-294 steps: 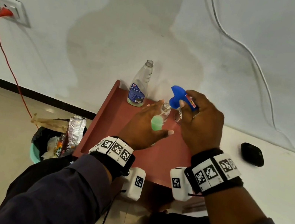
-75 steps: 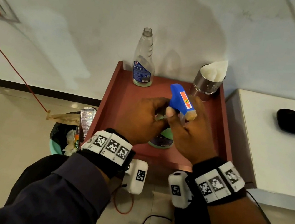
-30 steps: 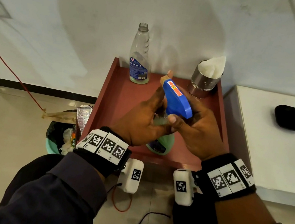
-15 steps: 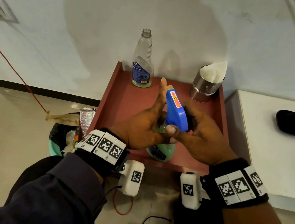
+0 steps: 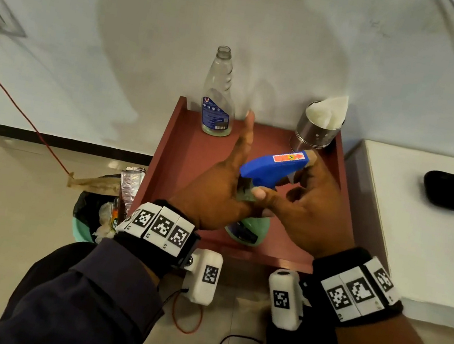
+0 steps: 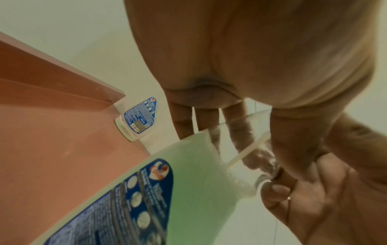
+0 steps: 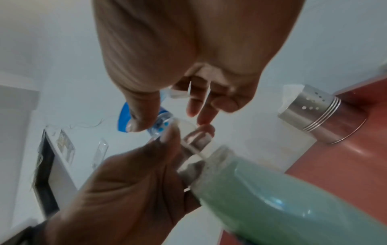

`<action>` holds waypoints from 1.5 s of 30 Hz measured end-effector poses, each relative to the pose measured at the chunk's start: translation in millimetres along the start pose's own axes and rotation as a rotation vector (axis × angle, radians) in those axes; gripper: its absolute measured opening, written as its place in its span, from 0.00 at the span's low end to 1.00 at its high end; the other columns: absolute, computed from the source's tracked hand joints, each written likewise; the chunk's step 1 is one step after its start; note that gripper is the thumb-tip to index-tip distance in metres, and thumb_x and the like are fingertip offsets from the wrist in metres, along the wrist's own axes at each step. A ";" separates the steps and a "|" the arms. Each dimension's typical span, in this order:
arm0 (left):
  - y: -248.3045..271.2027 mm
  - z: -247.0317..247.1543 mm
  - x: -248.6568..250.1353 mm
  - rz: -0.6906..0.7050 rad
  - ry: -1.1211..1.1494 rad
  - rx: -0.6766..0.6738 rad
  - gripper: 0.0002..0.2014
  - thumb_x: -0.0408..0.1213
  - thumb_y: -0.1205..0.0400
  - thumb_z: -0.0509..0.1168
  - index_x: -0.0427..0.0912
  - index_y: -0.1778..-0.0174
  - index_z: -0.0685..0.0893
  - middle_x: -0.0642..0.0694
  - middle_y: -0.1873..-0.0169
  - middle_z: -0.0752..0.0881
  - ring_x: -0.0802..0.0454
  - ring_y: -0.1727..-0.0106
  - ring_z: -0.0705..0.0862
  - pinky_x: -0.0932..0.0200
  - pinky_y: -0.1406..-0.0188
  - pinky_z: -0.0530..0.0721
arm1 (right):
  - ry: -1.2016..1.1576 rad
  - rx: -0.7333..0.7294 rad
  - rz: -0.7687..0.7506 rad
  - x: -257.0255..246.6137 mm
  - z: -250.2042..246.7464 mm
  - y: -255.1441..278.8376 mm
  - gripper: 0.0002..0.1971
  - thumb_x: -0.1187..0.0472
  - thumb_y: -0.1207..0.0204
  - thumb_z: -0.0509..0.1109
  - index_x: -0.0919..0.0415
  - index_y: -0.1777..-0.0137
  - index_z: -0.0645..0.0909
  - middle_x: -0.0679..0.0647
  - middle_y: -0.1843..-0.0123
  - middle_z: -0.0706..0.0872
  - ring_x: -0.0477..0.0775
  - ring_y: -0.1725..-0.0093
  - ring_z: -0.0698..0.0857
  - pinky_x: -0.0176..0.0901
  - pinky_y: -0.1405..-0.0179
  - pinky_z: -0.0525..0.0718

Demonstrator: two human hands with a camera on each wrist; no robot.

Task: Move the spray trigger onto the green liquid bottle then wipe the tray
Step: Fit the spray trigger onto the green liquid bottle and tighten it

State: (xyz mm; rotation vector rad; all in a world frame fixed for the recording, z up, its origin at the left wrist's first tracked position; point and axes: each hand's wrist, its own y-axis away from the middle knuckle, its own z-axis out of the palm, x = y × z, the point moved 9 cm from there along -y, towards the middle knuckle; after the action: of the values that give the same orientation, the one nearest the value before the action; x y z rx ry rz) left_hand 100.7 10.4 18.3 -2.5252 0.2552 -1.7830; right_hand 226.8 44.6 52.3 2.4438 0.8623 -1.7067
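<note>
The green liquid bottle (image 5: 249, 231) stands near the front of the red tray (image 5: 182, 146). My left hand (image 5: 217, 188) holds its neck, thumb pressed on the near side and fingers straight behind it. The blue spray trigger (image 5: 273, 166) sits on top of the neck, its nozzle pointing right. My right hand (image 5: 280, 188) pinches the trigger's collar between thumb and fingers. In the left wrist view the white dip tube (image 6: 247, 149) runs down inside the green bottle (image 6: 188, 190). The right wrist view shows my right thumb on the collar (image 7: 161, 122) above the green bottle (image 7: 282, 199).
An empty clear bottle (image 5: 218, 104) stands at the back of the tray. A steel holder with white napkins (image 5: 317, 130) is at the back right. A white counter (image 5: 408, 232) with a black case (image 5: 449, 191) lies to the right, a waste bin (image 5: 93, 209) on the floor to the left.
The trigger head has turned on the bottle neck from pointing away toward the wall to pointing right. My right hand turned with it, and my left hand's fingers have straightened upward.
</note>
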 end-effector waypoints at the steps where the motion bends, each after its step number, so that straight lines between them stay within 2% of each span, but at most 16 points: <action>1: -1.7 -2.0 -1.5 -0.003 -0.005 0.050 0.64 0.33 0.22 0.76 0.57 0.14 0.25 0.44 0.56 0.90 0.51 0.55 0.92 0.49 0.45 0.92 | 0.013 0.083 0.003 -2.5 -1.8 2.9 0.19 0.47 0.34 0.83 0.41 0.48 0.78 0.43 0.60 0.82 0.42 0.63 0.82 0.29 0.66 0.78; 5: 1.2 -11.5 -3.6 -0.006 -0.120 0.328 0.53 0.44 0.20 0.68 0.55 0.10 0.35 0.55 0.69 0.84 0.58 0.68 0.86 0.57 0.61 0.88 | 0.158 0.359 -0.059 -14.3 3.0 19.2 0.18 0.55 0.26 0.79 0.53 0.67 0.71 0.51 0.66 0.77 0.51 0.66 0.78 0.47 0.67 0.80; 10: 7.5 -17.2 1.5 0.008 -0.201 0.407 0.54 0.58 0.21 0.67 0.52 0.10 0.36 0.54 0.67 0.87 0.59 0.66 0.88 0.69 0.65 0.84 | -0.049 0.437 -0.026 -11.6 -10.8 17.9 0.17 0.59 0.29 0.84 0.58 0.58 0.75 0.55 0.66 0.85 0.53 0.73 0.82 0.50 0.75 0.83; 14: 5.7 -7.4 6.4 0.005 -0.324 0.332 0.54 0.40 0.21 0.71 0.48 0.12 0.35 0.60 0.69 0.80 0.60 0.69 0.84 0.51 0.65 0.88 | -0.167 0.213 0.001 -19.6 11.1 15.7 0.21 0.63 0.29 0.83 0.54 0.44 0.75 0.45 0.69 0.85 0.43 0.71 0.85 0.32 0.69 0.84; 18: 3.4 -10.0 10.6 0.059 -0.185 0.263 0.56 0.40 0.20 0.73 0.40 0.11 0.34 0.41 0.54 0.88 0.63 0.70 0.83 0.68 0.69 0.82 | -0.226 -0.016 0.002 -13.2 9.4 9.3 0.25 0.64 0.26 0.80 0.58 0.32 0.74 0.51 0.65 0.90 0.48 0.66 0.90 0.41 0.62 0.88; 21: 0.4 -0.4 6.6 0.061 -0.150 0.156 0.62 0.37 0.22 0.78 0.48 0.13 0.30 0.45 0.50 0.87 0.69 0.66 0.84 0.72 0.62 0.83 | -0.074 0.042 -0.002 0.3 -12.9 -0.1 0.35 0.48 0.35 0.85 0.53 0.30 0.76 0.57 0.56 0.84 0.45 0.61 0.81 0.35 0.64 0.81; 24: -3.5 6.6 -6.9 0.023 -0.208 0.104 0.55 0.64 0.23 0.66 0.75 0.22 0.22 0.54 0.57 0.86 0.69 0.60 0.86 0.50 0.52 0.89 | 0.076 0.049 0.010 2.7 -2.9 1.3 0.32 0.37 0.35 0.78 0.46 0.32 0.79 0.49 0.43 0.82 0.43 0.50 0.81 0.31 0.57 0.79; 25: -4.4 5.5 -11.1 -0.008 -0.189 0.123 0.55 0.63 0.24 0.65 0.70 0.18 0.26 0.54 0.58 0.87 0.66 0.58 0.88 0.47 0.52 0.89 | 0.069 0.073 0.018 2.1 3.4 3.6 0.27 0.37 0.33 0.77 0.47 0.36 0.82 0.48 0.43 0.83 0.44 0.48 0.83 0.34 0.55 0.81; 27: -6.1 3.1 -10.4 -0.050 -0.161 0.136 0.48 0.52 0.25 0.66 0.52 0.10 0.50 0.60 0.60 0.85 0.70 0.57 0.88 0.65 0.56 0.88 | 0.078 0.195 0.022 -0.8 9.4 9.0 0.20 0.39 0.28 0.77 0.50 0.42 0.86 0.46 0.49 0.87 0.45 0.50 0.85 0.41 0.55 0.83; 28: -5.6 1.0 -8.1 -0.066 -0.254 0.144 0.36 0.49 0.24 0.66 0.50 0.17 0.67 0.65 0.62 0.80 0.81 0.59 0.83 0.74 0.58 0.83 | 0.085 0.264 0.023 -2.9 10.2 12.1 0.19 0.39 0.28 0.77 0.49 0.44 0.87 0.46 0.52 0.88 0.46 0.52 0.86 0.44 0.55 0.85; 30: -3.1 -2.8 -2.3 -0.113 -0.311 0.155 0.24 0.44 0.21 0.69 0.50 0.28 0.75 0.66 0.64 0.75 0.89 0.62 0.77 0.81 0.60 0.77 | 0.077 0.353 0.024 -7.8 8.8 14.7 0.17 0.39 0.28 0.78 0.48 0.46 0.88 0.47 0.54 0.90 0.48 0.54 0.88 0.48 0.53 0.87; 33: -3.7 -4.1 -3.3 -0.042 -0.075 0.204 0.55 0.35 0.24 0.74 0.39 0.10 0.41 0.61 0.57 0.85 0.70 0.56 0.88 0.70 0.54 0.87 | 0.036 0.423 0.020 -14.3 1.1 13.6 0.14 0.44 0.30 0.83 0.48 0.50 0.88 0.44 0.61 0.89 0.46 0.60 0.88 0.40 0.59 0.87; 36: -1.1 2.4 0.1 -0.001 -0.048 0.185 0.63 0.36 0.25 0.76 0.57 0.13 0.28 0.51 0.52 0.89 0.56 0.52 0.92 0.49 0.48 0.93 | -0.053 0.514 0.030 -11.7 -7.4 11.8 0.23 0.53 0.33 0.86 0.58 0.42 0.84 0.36 0.60 0.84 0.39 0.63 0.85 0.31 0.63 0.85; 39: -0.9 2.3 -0.1 -0.010 -0.067 0.186 0.63 0.33 0.23 0.78 0.53 0.12 0.29 0.52 0.53 0.90 0.58 0.53 0.92 0.57 0.50 0.92 | -0.135 0.372 0.084 -3.5 2.9 3.3 0.25 0.56 0.30 0.84 0.53 0.35 0.80 0.44 0.59 0.83 0.40 0.64 0.84 0.32 0.60 0.86; 41: -1.5 0.3 -4.2 -0.019 -0.052 0.181 0.62 0.31 0.23 0.78 0.48 0.11 0.32 0.58 0.58 0.89 0.62 0.56 0.91 0.65 0.55 0.89 | -0.247 0.139 0.102 0.3 16.9 -2.7 0.17 0.59 0.25 0.80 0.62 0.41 0.81 0.48 0.62 0.82 0.39 0.66 0.84 0.33 0.61 0.84; 45: -1.9 6.2 -6.6 -0.034 0.062 0.080 0.60 0.34 0.28 0.83 0.57 0.11 0.45 0.47 0.52 0.93 0.55 0.51 0.92 0.52 0.50 0.90 | -0.447 -0.201 0.042 1.0 20.0 -6.5 0.09 0.72 0.21 0.71 0.64 0.44 0.79 0.38 0.63 0.86 0.36 0.62 0.84 0.32 0.60 0.83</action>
State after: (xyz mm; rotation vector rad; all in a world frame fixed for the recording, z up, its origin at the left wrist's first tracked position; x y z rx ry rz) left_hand 104.5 12.9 10.3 -2.4374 0.1400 -1.8470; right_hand 206.9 43.8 45.4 1.8351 0.8625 -1.9312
